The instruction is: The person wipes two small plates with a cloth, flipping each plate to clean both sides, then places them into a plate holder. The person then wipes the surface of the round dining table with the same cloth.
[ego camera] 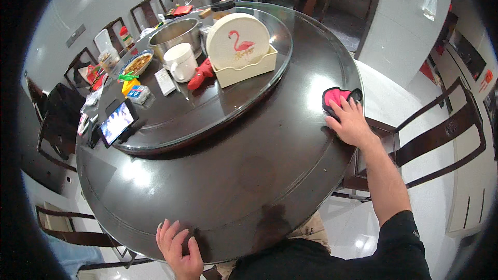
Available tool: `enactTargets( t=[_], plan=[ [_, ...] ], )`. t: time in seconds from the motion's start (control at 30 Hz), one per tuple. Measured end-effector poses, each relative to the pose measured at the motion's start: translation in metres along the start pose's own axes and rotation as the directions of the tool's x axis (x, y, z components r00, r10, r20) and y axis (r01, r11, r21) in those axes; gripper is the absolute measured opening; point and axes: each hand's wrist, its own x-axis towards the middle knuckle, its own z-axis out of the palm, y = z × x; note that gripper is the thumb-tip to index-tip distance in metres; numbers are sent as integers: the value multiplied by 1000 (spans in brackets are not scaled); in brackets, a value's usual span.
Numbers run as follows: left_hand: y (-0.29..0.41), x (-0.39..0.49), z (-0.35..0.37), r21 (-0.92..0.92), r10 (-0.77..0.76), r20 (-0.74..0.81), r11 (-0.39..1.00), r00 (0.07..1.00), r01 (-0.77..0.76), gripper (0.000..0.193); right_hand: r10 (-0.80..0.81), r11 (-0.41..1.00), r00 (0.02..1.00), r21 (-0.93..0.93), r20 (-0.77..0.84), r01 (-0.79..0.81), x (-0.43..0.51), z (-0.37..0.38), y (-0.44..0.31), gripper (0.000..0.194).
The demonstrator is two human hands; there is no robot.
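Observation:
On the right edge of the round dark table [241,171], my right hand [348,118] presses down on a pink and black cloth [335,96], its fingers spread over the lower right part of it. My left hand [179,247] is raised at the near edge of the table, fingers apart and holding nothing. A glass turntable [194,124] rests on the table, farther from me than both hands. On it are a cream holder [247,70] with a flamingo picture, a white lidded mug [181,62] and a red toy-like object [201,74].
Also on the turntable stand a steel pot [175,37], a plate of food [136,63], a jar [223,9] and a white box [165,81]. A lit phone [118,122] leans at its left edge. Wooden chairs [439,136] surround the table.

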Motion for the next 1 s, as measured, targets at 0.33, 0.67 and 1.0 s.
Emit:
enactTargets(
  t=[0.33,0.67,1.0],
  plan=[
    [7,-2,-2,-174,-54,-186,985,981,21,17,-747,647,653,90,-130,758,-41,24,-223,82],
    [72,20,15,-118,56,389,993,919,-11,99,-934,262,339,427,-113,866,-126,-19,-227,72],
    [35,86,74,64,238,365,958,900,-279,96,-397,639,791,479,-465,602,-132,1,-137,53]
  ],
)
